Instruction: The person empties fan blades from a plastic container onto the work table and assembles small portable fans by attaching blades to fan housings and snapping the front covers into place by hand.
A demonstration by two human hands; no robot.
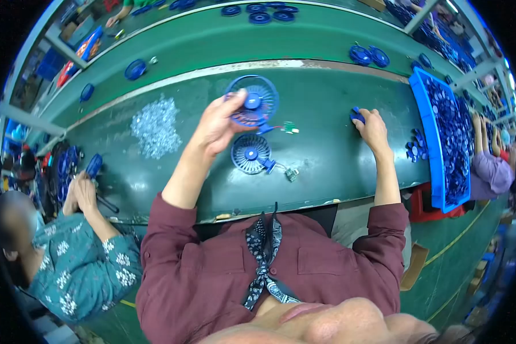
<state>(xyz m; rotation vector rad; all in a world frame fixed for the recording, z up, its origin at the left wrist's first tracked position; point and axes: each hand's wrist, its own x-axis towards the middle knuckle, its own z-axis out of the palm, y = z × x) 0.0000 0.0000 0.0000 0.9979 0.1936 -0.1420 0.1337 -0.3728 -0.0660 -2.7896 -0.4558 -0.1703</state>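
Over the green table, the left hand grips a blue fan housing — likely light and stiff, its thin ribs breakable — best held by rim or hub, sparing the wired circuit board. The right hand pinches a small blue part.

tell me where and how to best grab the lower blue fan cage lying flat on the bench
I'd pinch the lower fan cage by its round outer rim, coming from the left. It lies flat, so its rim offers an edge there, while the neck and wired green board trail off right and the held fan cage crowds its far side.
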